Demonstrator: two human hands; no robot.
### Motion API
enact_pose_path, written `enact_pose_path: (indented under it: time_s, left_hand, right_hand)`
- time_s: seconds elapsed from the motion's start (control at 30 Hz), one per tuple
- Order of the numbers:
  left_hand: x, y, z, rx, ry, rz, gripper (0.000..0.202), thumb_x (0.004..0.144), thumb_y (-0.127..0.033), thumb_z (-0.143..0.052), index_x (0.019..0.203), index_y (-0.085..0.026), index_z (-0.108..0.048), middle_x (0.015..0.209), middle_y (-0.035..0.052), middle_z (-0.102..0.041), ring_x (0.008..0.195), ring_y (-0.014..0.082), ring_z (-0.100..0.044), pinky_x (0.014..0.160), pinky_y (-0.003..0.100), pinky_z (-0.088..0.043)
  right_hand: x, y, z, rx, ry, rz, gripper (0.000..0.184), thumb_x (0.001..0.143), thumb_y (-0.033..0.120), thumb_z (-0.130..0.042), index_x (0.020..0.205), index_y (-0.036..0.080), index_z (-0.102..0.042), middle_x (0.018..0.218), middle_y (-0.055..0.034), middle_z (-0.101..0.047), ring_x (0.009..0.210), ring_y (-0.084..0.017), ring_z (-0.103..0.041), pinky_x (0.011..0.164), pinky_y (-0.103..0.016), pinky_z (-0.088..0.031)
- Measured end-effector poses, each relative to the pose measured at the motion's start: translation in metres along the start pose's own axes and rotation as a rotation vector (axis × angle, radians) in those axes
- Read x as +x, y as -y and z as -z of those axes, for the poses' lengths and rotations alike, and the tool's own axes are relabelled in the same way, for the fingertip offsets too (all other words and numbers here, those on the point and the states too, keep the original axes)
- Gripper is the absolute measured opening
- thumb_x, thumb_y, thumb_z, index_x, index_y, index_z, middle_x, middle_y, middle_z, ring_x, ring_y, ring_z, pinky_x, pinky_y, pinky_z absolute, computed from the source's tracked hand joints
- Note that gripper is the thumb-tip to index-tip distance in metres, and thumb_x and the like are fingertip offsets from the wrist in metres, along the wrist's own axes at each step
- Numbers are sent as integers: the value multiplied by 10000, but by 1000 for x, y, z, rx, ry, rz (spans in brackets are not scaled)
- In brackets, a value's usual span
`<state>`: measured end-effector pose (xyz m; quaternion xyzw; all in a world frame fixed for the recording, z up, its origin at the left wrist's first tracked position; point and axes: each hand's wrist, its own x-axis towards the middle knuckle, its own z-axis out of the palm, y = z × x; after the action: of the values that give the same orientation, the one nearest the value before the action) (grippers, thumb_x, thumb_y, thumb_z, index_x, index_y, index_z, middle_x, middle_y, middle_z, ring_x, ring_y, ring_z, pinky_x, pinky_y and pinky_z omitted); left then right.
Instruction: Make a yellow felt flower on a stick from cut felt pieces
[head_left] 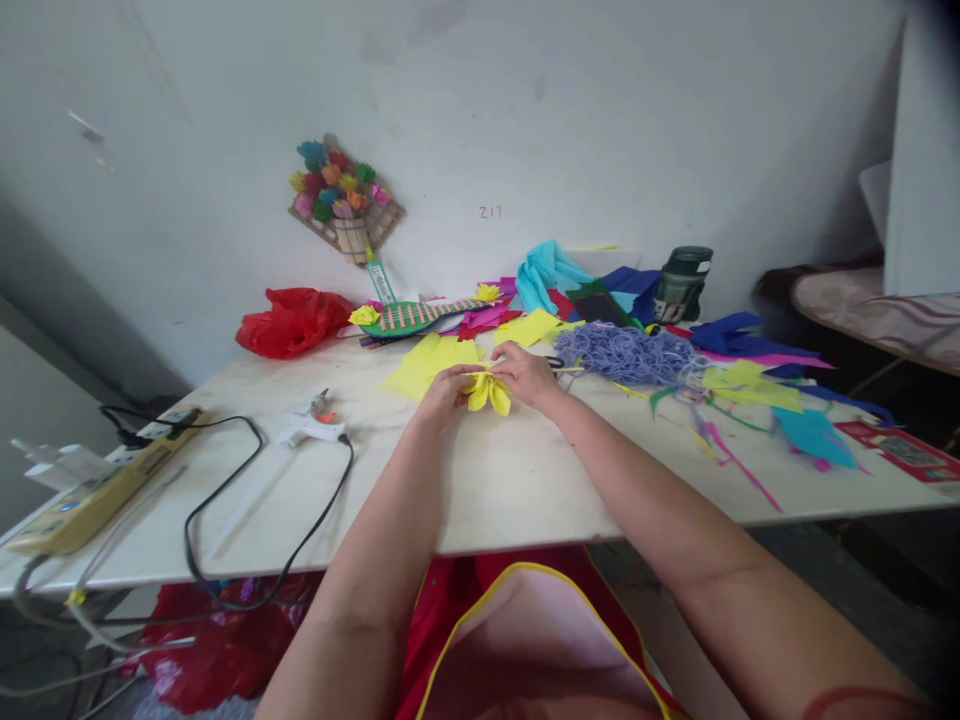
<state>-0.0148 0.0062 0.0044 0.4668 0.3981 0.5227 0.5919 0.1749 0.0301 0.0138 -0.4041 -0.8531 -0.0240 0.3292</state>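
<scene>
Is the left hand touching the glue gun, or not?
Apart: the head view shows a strip of pale tabletop between the left hand and the glue gun.

Room was left on the table (525, 505) between the yellow flower (489, 394) and the near edge. Some was left, too, between the left hand (445, 394) and the black cord (350, 461) of the white glue gun (313, 430). Farther left, the way was blocked by the gun and a power strip (75, 512). On the right, the path was filled by purple yarn (622, 354) and paper scraps (754, 384), with a bottle (684, 284) behind.
</scene>
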Motion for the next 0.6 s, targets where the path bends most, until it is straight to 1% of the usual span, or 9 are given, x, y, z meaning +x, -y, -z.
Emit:
enact_pose_path:
  time_s: [0.17, 0.27, 0.37, 0.53, 0.6]
  left_hand:
    - [1, 1, 2, 2, 20, 11, 230, 612, -135, -691, 840, -128, -726, 734, 65, -716, 645, 177, -648, 616, 278, -504]
    - [1, 1, 0, -7, 4, 12, 221, 597, -165, -686, 812, -131, -726, 725, 57, -712, 627, 163, -632, 592, 262, -501]
    - [-1, 0, -2, -10, -20, 0, 196, 629, -228, -716, 802, -136, -719, 731, 52, -709, 647, 164, -637, 585, 255, -503]
    - [-3, -2, -5, 0, 5, -9, 267, 639, -295, -819, 813, -142, -688, 735, 40, -693, 655, 155, -642, 601, 252, -494]
    - [-5, -3, -4, -6, 14, -21, 314, 635, -286, -832, 875, -140, -692, 760, 37, -703, 658, 152, -647, 615, 254, -493]
  right_hand:
    - [0, 7, 5, -5, 51, -44, 207, 910, 194, -640, 923, 276, -831, 1266, -28, -711, 912, -192, -710, 750, -301, -519]
    - [-1, 8, 7, -6, 39, -36, 203, 902, 186, -647, 905, 270, -832, 1265, -26, -713, 914, -187, -711, 736, -293, -509]
    - [-1, 8, 7, -8, 10, -9, 191, 895, 194, -651, 879, 265, -827, 1246, -22, -725, 879, -177, -704, 693, -285, -484]
    - [-1, 6, 5, -30, 0, 16, 198, 904, 199, -638, 875, 262, -823, 1229, -17, -732, 860, -167, -693, 669, -271, -465]
    - [-1, 5, 5, -36, 4, 8, 209, 911, 197, -631, 899, 266, -827, 1231, -21, -729, 863, -171, -695, 671, -275, -469]
